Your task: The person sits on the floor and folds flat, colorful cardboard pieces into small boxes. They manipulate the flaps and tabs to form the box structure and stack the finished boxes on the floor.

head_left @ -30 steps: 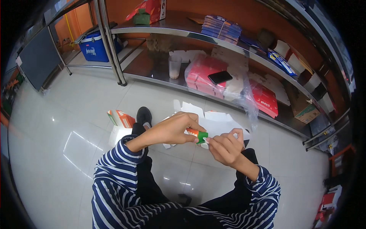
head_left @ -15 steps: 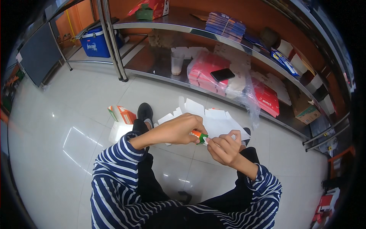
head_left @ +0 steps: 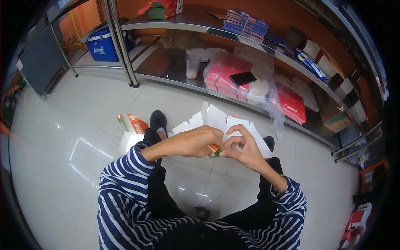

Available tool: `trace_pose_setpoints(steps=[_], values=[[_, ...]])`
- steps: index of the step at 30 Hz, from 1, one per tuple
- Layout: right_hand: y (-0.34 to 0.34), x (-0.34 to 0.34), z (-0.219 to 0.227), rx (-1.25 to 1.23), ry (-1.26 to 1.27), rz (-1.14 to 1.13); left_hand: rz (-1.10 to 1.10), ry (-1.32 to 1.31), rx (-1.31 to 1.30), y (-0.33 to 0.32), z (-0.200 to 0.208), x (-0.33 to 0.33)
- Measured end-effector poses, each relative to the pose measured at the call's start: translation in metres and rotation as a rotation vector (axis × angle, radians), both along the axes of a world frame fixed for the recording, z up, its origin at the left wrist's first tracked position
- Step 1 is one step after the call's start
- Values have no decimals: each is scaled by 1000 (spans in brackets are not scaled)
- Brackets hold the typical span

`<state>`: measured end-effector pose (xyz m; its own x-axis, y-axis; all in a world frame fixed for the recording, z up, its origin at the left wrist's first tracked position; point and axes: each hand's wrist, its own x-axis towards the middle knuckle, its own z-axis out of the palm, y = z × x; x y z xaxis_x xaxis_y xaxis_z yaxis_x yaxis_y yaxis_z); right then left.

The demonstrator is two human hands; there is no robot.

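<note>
Our left hand [head_left: 199,141] is closed round a small orange-and-green piece [head_left: 215,149], mostly hidden by our fingers; our right hand [head_left: 248,152] has its thumb at the green end, index finger curled in a loop above; can't tell whether the right is pinching it or only touching. The piece sits between both hands, over the gap between our knees; behind them, flat white card sheets [head_left: 216,117] with angular tabs and straight-cut edges fan out between our feet; floor [head_left: 104,183] is glossy pale tile; striped knit-look sleeves [head_left: 125,179] are pushed up our forearms. By our left shoe [head_left: 158,121], matte black, stands an angular orange, green and white carton [head_left: 136,125]; beyond, on the shiny metal lower shelf [head_left: 166,80], a translucent tapered cup [head_left: 192,66] and a red stack [head_left: 225,75] in crinkled clear plastic, black phone [head_left: 243,78] flat on top.
</note>
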<state>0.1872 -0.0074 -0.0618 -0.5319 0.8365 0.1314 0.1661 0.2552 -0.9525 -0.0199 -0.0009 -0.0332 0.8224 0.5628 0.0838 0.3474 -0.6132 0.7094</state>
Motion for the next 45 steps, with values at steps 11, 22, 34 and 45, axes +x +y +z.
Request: trace_pose_setpoints(steps=[11, 22, 34, 45], values=[[20, 23, 35, 77, -190, -63, 199, -179, -3, 23, -8, -3], [16, 59, 39, 540, -584, -252, 417, -125, 435, 26, -15, 0], [14, 27, 28, 639, -303, -213, 377, -137, 555, 22, -35, 36], [8, 26, 19, 612, -358, -260, 564, -26, 145, 34, -22, 11]])
